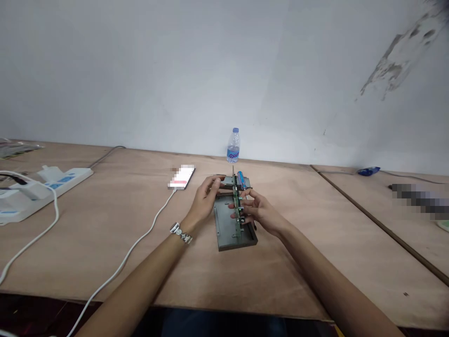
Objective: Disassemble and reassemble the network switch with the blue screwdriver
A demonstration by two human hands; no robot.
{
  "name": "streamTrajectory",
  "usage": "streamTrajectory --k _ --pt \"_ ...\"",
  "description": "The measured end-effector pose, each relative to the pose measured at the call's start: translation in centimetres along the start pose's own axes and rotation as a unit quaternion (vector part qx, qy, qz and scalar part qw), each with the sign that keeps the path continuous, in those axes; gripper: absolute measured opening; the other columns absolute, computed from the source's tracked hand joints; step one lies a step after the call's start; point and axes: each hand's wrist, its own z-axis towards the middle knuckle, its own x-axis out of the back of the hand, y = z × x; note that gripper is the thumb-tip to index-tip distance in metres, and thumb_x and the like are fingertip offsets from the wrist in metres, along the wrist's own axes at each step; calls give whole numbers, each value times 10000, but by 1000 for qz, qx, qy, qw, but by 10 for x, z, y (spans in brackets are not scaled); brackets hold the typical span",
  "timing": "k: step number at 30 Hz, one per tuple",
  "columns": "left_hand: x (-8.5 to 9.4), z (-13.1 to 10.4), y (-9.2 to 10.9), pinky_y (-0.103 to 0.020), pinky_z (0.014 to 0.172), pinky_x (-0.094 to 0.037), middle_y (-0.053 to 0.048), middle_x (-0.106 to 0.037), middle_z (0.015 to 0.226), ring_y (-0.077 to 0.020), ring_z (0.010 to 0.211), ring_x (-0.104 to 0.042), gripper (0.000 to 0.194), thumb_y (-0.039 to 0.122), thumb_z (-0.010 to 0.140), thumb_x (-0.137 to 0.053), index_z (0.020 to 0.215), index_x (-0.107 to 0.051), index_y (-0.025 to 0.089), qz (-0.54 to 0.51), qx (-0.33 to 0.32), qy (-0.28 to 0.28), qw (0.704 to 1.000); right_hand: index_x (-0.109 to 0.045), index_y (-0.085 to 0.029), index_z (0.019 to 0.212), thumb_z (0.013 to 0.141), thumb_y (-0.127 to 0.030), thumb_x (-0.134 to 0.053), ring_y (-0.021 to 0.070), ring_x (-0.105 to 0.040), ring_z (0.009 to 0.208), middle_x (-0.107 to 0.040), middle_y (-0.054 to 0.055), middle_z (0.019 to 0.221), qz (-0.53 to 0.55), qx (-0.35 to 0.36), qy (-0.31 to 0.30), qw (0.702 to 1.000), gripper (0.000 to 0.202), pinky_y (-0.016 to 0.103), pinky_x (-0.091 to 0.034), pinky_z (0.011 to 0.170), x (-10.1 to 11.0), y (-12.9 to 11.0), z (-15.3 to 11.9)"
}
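Right hand grips the board, likely light, stiff, fragile, best held by its edges; left hand's hold unclear.

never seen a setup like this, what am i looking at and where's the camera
No machine here: these are a person's bare hands, seen from a camera on that person's head, looking forward and down. The right hand holds a green circuit board over a grey case. The left hand, with a watch on its wrist, is near the case's far end; its grip is unclear. Also on the table: a bottle, a phone with a white cable, and a power strip.
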Motion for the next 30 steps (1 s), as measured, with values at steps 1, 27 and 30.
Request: streamTrajectory --k 1,27,30 --pt "1 2 0 -317 820 -534 -114 -683 1155 -200 966 -669 449 537 990 -479 1181 -667 177 -30 26 9 999 -510 -254 976 741 -349 -830 161 -670 787 -664 -15 895 -13 4 9 1000 408 269 -579 604 3 -2 0" --pt "-6 -5 -6 -327 830 -523 -99 -722 1136 -228 950 -686 591 672 861 -607 1181 -696 183 -263 222 -120 931 -630 -214 912 731 -417 -852 129 -563 672 -580 -16 787 -12 114 20 993 351 214 -505 454 -24 8 -1" --pt "-7 -7 -2 -337 785 -551 -111 -728 1089 -228 891 -702 633 682 840 -624 1189 -679 157 -287 245 -104 920 -638 -214 914 721 -433 -852 138 -584 679 -614 -7 793 -22 93 22 995 362 215 -502 455 -27 14 0"
